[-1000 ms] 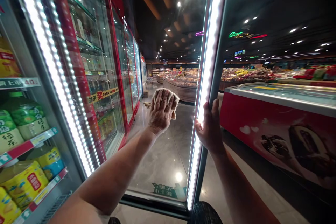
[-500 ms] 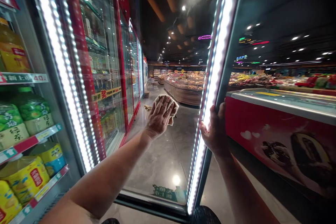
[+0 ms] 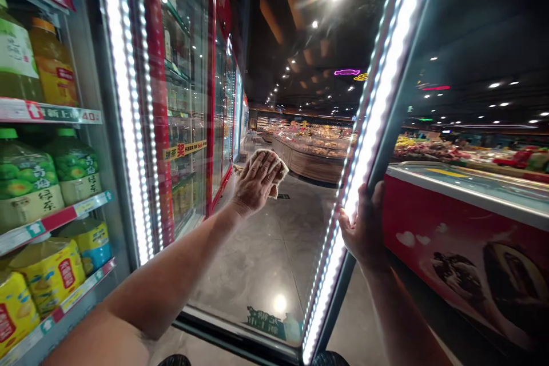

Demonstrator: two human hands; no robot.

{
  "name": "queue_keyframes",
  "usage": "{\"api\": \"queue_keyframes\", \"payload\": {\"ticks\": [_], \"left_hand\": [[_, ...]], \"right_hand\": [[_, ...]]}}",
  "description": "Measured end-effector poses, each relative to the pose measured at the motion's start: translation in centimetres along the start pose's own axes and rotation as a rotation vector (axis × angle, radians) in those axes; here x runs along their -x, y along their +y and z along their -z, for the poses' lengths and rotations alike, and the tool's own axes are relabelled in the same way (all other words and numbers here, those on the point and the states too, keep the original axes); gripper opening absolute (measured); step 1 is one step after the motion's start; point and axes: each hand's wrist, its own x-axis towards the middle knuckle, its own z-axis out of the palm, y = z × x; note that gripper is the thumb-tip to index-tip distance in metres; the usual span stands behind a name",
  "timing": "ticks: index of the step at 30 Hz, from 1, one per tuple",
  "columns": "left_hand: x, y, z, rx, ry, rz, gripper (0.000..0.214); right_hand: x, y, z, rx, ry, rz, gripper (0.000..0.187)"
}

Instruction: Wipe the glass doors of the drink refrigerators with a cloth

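My left hand (image 3: 256, 183) lies over a beige cloth (image 3: 278, 172), pressing it against the glass pane (image 3: 240, 257) of an open fridge door. The fingers are stretched across the cloth, and its crumpled edges show around them. On the door's far upright, my right hand (image 3: 364, 226) grips the dark door frame (image 3: 341, 283). Its thumb rests by the bright LED strip (image 3: 351, 200), and its fingers reach round the outer edge. Part of the right hand's grip lies in shadow.
Drink bottles (image 3: 28, 171) fill the fridge shelves at my left. Red-framed fridges (image 3: 212, 97) run along the aisle beyond the glass. A red chest freezer (image 3: 429, 211) stands at the right. Farther back is a wood-sided produce display (image 3: 304, 157).
The view has turned slightly left, showing more of the bottle shelves. My left hand and the cloth have slid left over the glass, away from my right hand, which keeps its hold.
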Motion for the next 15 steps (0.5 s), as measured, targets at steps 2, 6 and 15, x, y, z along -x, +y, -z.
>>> {"api": "queue_keyframes", "payload": {"ticks": [2,6,15], "left_hand": [[0.1,-1.4,0.1,-0.015,0.052,0.072,0.061],[1.3,-2.4,-0.6,-0.046,0.142,0.150,0.063],[1.8,-3.2,-1.3,-0.023,0.164,0.224,0.063]], "right_hand": [[0.0,0.0,0.0,0.012,-0.002,0.002,0.091],[0.0,-0.1,-0.1,0.007,0.019,0.018,0.089],[0.0,0.2,0.0,0.000,0.003,0.024,0.092]]}}
